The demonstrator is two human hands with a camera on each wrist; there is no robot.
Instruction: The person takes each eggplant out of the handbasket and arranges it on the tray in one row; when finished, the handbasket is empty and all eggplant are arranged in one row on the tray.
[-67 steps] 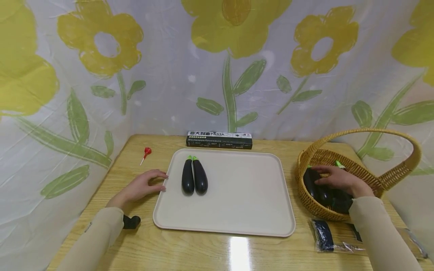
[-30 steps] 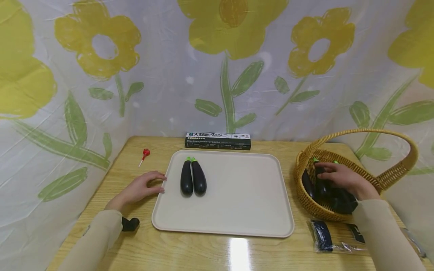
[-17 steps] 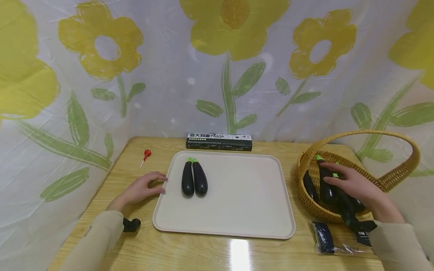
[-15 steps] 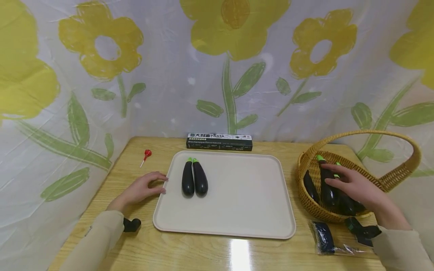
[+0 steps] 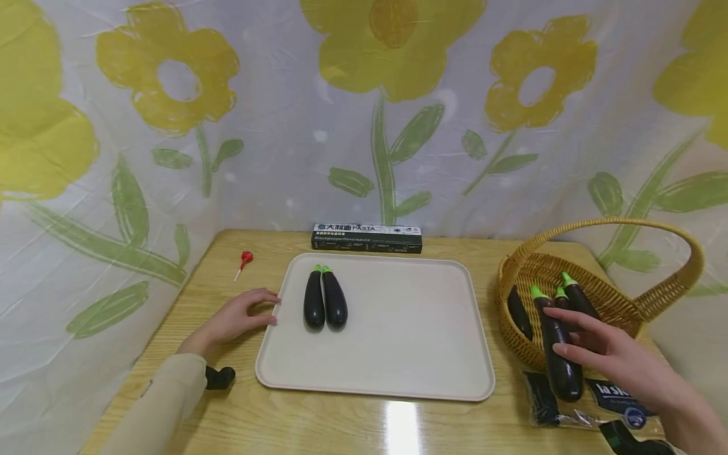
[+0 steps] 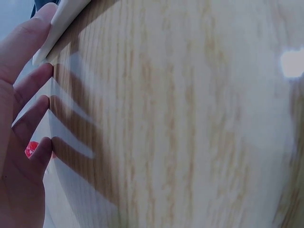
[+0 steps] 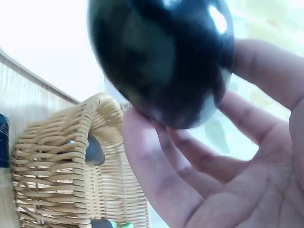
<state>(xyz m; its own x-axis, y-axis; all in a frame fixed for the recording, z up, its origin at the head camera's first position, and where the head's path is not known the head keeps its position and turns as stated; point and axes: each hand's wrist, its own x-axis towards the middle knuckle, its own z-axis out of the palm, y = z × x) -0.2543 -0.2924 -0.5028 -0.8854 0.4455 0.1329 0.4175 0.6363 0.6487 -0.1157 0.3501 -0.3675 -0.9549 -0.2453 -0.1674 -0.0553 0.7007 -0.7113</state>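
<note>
My right hand [image 5: 620, 354] grips a dark purple eggplant [image 5: 560, 360] with a green stem, held over the front rim of the wicker basket [image 5: 514, 338]. In the right wrist view the eggplant's round end [image 7: 166, 66] fills the top, fingers around it. Several more eggplants [image 5: 580, 297] lie inside the basket. My left hand [image 5: 236, 316] rests at the left edge of the cream tray [image 5: 409, 328], fingers loosely bent against the rim. Two eggplants [image 5: 314, 300] lie side by side at the tray's left, stems pointing away.
A black pasta box [image 5: 366, 239] lies behind the tray. A red lollipop [image 5: 244, 260] sits on the wooden table at the back left. In front of the basket lies a clear packet with dark labels [image 5: 543, 398], partly under the right hand. A flowered cloth hangs behind.
My right hand has taken hold of an eggplant in the basket and drawn it up and toward me, over the front rim. The left hand has stayed at the tray's edge.
</note>
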